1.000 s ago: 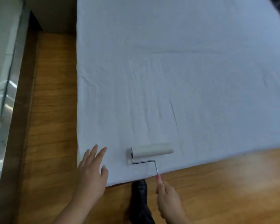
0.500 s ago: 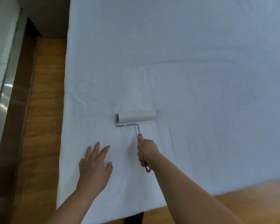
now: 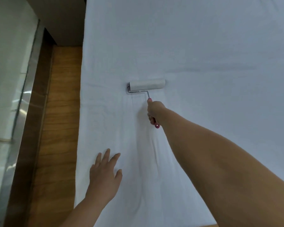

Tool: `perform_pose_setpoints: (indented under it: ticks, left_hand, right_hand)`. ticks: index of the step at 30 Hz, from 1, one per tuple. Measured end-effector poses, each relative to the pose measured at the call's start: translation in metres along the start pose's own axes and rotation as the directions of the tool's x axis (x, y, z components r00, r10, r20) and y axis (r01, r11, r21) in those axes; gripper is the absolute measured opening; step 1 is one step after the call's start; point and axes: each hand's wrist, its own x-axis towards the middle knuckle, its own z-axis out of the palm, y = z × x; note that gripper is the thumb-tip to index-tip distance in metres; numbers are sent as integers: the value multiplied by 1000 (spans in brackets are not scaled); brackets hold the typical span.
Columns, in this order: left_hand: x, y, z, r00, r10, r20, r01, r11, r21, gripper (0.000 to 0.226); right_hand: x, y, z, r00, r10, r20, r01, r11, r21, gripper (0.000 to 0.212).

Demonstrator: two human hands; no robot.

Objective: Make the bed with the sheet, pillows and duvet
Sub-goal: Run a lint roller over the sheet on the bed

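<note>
A white sheet [image 3: 211, 66] covers the whole bed and fills most of the view. On it lies a white lint roller [image 3: 147, 84] with a metal neck and a pink handle. My right hand [image 3: 154, 112] grips that pink handle, arm stretched far over the bed. My left hand [image 3: 105, 174] rests flat on the sheet near the bed's left edge, fingers spread. Faint creases run in the sheet between my two hands. No pillows or duvet are in view.
A strip of wooden floor [image 3: 59, 128] runs along the left side of the bed. Beyond it stands a glass panel with a metal frame [image 3: 15, 104]. A sliver of floor shows at the bottom right.
The roller has travelled away from me, from the near edge of the bed to well up the sheet, my right arm stretching with it. My left hand stays flat on the sheet.
</note>
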Motion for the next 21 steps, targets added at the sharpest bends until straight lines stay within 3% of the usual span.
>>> perform_pose_setpoints:
  ticks: [5, 7, 12, 14, 16, 18, 21]
  left_hand:
    - [-3, -31, -8, 999, 49, -5, -49, 996, -78, 55]
    - [-6, -48, -14, 998, 69, 3, -68, 990, -122, 55]
    - [-9, -100, -48, 985, 170, 33, -165, 979, -119, 56]
    - [-12, -120, -72, 979, 196, 50, -187, 972, -143, 56]
    - [-14, -141, -98, 974, 212, 77, -200, 970, -136, 61]
    - [-12, -161, -123, 971, 217, 98, -206, 973, -106, 55]
    - [-7, -182, -163, 972, 212, 105, -203, 975, -89, 56]
  right_hand:
    - [-43, 53, 2, 966, -254, -51, 255, 967, 17, 54]
    - [-67, 105, 9, 953, -301, -40, 294, 947, -127, 56]
    - [-129, 218, 58, 948, -299, -108, 214, 850, -481, 60]
    - [-149, 227, 89, 949, -255, -185, 167, 905, -391, 60]
    - [-171, 216, 122, 970, -159, -186, 149, 986, -69, 56]
    - [-189, 192, 154, 976, -147, -160, 177, 966, 190, 46]
    - [-206, 152, 196, 939, -231, -255, 282, 941, 186, 39]
